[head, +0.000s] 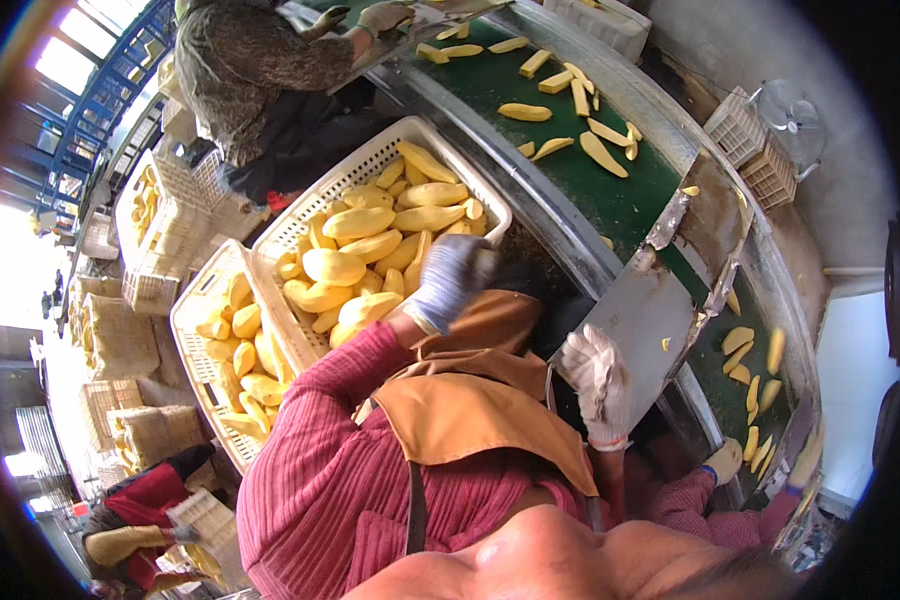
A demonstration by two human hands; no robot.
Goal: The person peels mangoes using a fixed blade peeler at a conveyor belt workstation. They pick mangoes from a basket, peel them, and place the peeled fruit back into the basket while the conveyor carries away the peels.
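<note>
My left hand [454,279], in a grey-blue knit glove, is over the near right corner of a white plastic crate [499,214]. Its fingers are curled and blurred by motion, so whether they hold anything is unclear. Peeled yellow oblong produce [360,223], like sweet potatoes, is heaped in that crate. My right hand [596,382], in a white knit glove, is raised by the left edge of a grey metal plate [634,322]. Its fingers are bent, and no held thing can be made out. An orange-brown apron [487,416] covers my front.
Cut yellow pieces [525,112] lie on a green conveyor belt [472,82] with metal rails. A second filled crate [187,330] adjoins the first. One co-worker [262,82] works ahead; a co-worker's gloved hand [724,460] is at right. Stacked crates [157,225] stand left.
</note>
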